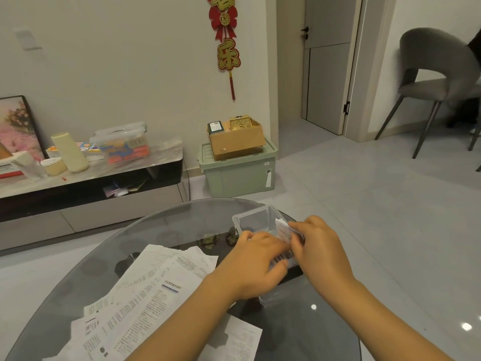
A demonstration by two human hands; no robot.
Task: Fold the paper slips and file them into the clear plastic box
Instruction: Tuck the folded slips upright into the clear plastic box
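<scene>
over the clear plastic box (256, 217) on the glass table (166, 225): left hand (256, 261) and right hand (318, 246) both pinching a folded slip (283, 230), probably lining it up for filing. unfolded paper slips (145, 290) waiting close by, within reach.

Wall (130, 61): pale, with red hanging ornament (226, 45)
Floor (377, 194): glossy grey tiles
Door (329, 63): grey, closed
Chair (437, 82): grey, right
Cabinet (91, 183): low, left, cluttered top
</scene>
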